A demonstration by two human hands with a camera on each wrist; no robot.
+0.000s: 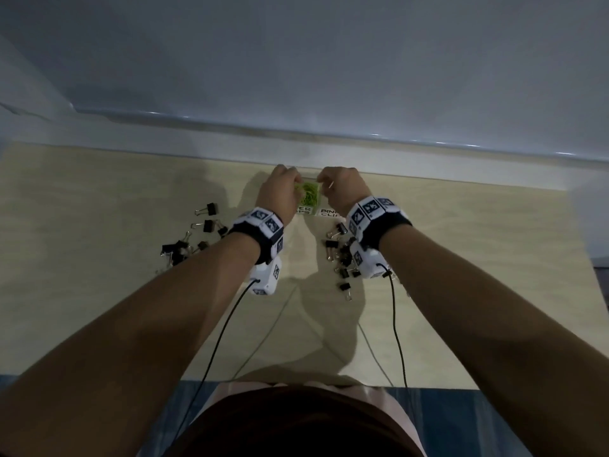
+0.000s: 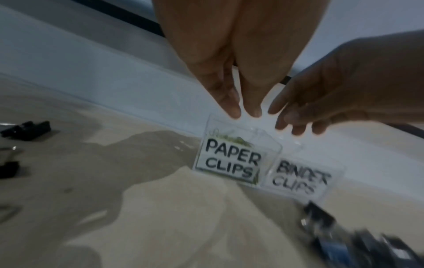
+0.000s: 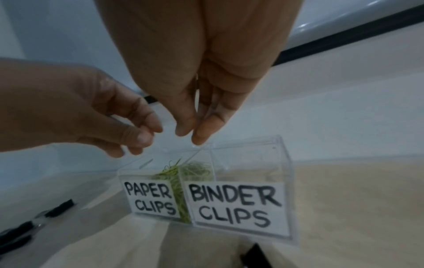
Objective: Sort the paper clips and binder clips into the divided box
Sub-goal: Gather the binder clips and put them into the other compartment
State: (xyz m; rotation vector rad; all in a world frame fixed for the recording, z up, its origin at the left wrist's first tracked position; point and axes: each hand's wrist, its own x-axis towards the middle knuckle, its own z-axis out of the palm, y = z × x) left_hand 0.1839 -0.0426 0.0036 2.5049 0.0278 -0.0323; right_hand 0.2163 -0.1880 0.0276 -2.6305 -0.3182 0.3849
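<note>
1. A clear, hard-walled plastic divided box (image 3: 250, 163) stands at the far edge of the pale wood-grain table (image 1: 131, 199), with white paper labels on its near face.
2. Thin green wire paper clips (image 3: 195, 169) tangle in the left "PAPER CLIPS" compartment; the right "BINDER CLIPS" compartment looks empty.
3. The left hand (image 1: 279, 189) hangs over the box, fingers loosely bent; whether it holds anything cannot be told.
4. The right hand (image 1: 342, 189) points relaxed fingers (image 3: 201, 132) at the rim, gripping nothing visible.
5. Black binder clips (image 1: 342, 255) with folded metal handles lie scattered near the box, left and right.

office-ish: desk (image 1: 131, 308), binder clips (image 1: 208, 208).
</note>
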